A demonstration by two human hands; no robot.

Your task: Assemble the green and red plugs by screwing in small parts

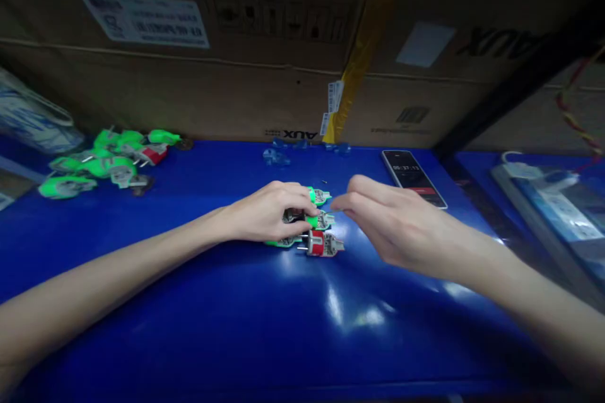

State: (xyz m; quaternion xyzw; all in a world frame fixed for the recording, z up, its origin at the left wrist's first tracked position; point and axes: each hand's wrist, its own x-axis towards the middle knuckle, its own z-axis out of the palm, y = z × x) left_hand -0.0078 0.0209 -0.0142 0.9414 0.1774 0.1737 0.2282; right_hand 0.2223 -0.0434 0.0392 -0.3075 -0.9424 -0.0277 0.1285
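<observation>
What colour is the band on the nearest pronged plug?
Red band, seen best in the head view.

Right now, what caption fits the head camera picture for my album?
Left hand holds a green plug, right hand pinches close by, red plug in front.

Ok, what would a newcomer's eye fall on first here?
Likely the bright green parts heaped far left on the blue table. Then the left hand and right hand at another group mid-table, a red-banded part nearest the camera. Beyond the right hand, a phone displays a timer.
</observation>
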